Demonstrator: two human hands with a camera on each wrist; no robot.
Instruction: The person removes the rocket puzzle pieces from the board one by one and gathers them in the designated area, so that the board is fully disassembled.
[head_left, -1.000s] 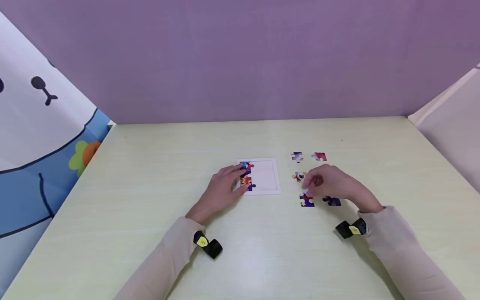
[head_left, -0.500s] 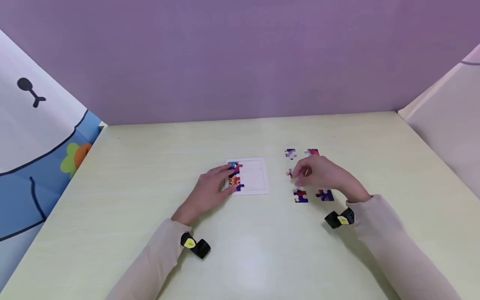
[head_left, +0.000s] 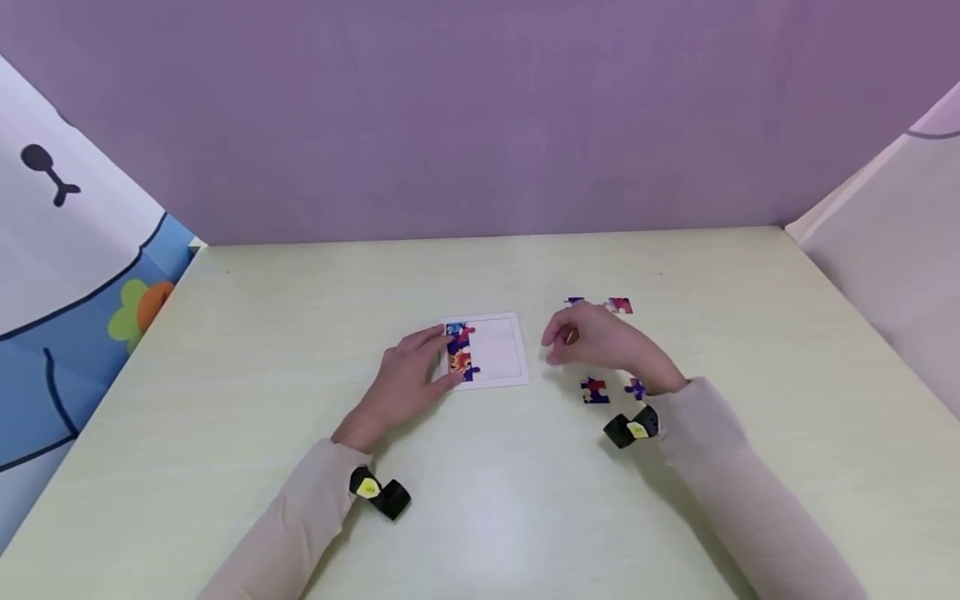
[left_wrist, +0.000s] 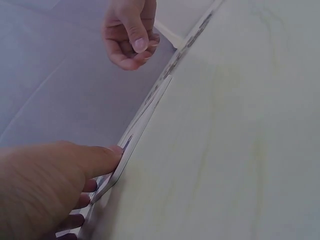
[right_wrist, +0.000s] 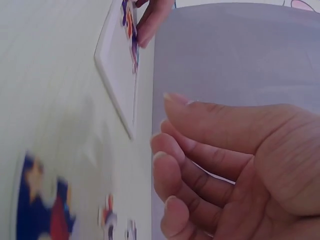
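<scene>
A white puzzle tray (head_left: pixel 504 357) lies mid-table, with a column of coloured pieces (head_left: pixel 459 351) fitted along its left side. My left hand (head_left: pixel 435 358) rests on that left edge, fingers straight, touching the tray (left_wrist: pixel 135 135). My right hand (head_left: pixel 562 340) hovers just right of the tray, fingers curled and thumb against them (left_wrist: pixel 140 47). It seems to pinch a small puzzle piece, which is mostly hidden. Loose pieces lie beneath and behind it: a red-blue one (head_left: pixel 594 390), a purple one (head_left: pixel 636 387), and two farther back (head_left: pixel 619 306).
The pale green table (head_left: pixel 480 500) is walled by a purple backdrop (head_left: pixel 480 125), a cartoon panel (head_left: pixel 75 250) at left and a white panel (head_left: pixel 900 233) at right. A black wrist camera (head_left: pixel 378 493) sits on each sleeve.
My right hand has lifted from among the loose pieces and moved left toward the tray. The orange loose piece is no longer visible. My left hand stays on the tray's edge.
</scene>
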